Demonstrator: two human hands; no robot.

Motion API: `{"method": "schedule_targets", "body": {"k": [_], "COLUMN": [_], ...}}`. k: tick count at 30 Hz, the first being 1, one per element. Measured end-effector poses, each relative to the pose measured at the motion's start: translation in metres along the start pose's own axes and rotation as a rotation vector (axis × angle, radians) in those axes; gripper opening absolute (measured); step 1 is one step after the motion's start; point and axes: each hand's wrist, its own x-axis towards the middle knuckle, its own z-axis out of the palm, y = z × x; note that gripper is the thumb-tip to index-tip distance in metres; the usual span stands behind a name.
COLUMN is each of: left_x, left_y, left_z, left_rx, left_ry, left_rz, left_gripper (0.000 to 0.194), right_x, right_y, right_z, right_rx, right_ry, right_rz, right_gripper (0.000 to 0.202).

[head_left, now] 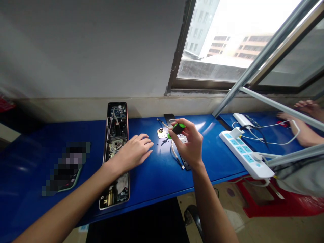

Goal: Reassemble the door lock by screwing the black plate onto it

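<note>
My right hand (190, 143) is closed round the black and green handle of a screwdriver (179, 128), raised over the blue table. Below the tool lie several small dark screws, a small board with a round part (161, 132) and a white cable with a connector (174, 152). Dark cover pieces (169, 118) are partly hidden behind the hand. My left hand (136, 148) reaches across a long open device (117, 130), its fingers loosely stretched out over the table and nothing in them. Circuit boards, wires and a brass-coloured cylinder (110, 197) show inside the device's casing.
A phone-like object (73, 168), partly blurred out, lies at the left. On the right are a white power strip (245, 155) with plugs and cables, a metal frame (263, 50) and another person's hands (307, 108). A red stool (278, 202) stands below.
</note>
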Motion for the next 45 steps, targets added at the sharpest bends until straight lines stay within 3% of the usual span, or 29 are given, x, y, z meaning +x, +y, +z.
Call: {"method": "schedule_targets", "body": {"k": [11,20,29,36,45], "left_x": [-0.031,-0.071,-0.094,-0.1,-0.12], "left_y": [-0.004,-0.015,-0.023,-0.025,-0.036], "left_z": [-0.019,-0.031,-0.033,-0.033,-0.025], "left_rx": [-0.107,-0.203,-0.235,-0.362,-0.379], "left_ry": [0.202,0.446,0.482,0.623,0.594], "left_rz": [-0.088,-0.079,-0.106,-0.227,-0.373], "left_gripper": [0.027,0.021,0.015,0.007,0.022], "right_x": [0.008,0.014,0.012,0.014,0.01], "right_y": [-0.05,-0.076,-0.085,-0.092,-0.094], "right_z": [0.02,0.046,0.068,0.079,0.09], "right_rx": [0.188,0.207,0.171,0.264,0.244], "right_ry": [0.143,0.138,0.116,0.169,0.076], "right_rz": [-0.061,-0.098,-0.116,-0.101,-0.131], "right_gripper": [0.04,0.04,0.04,0.038,0.04]}}
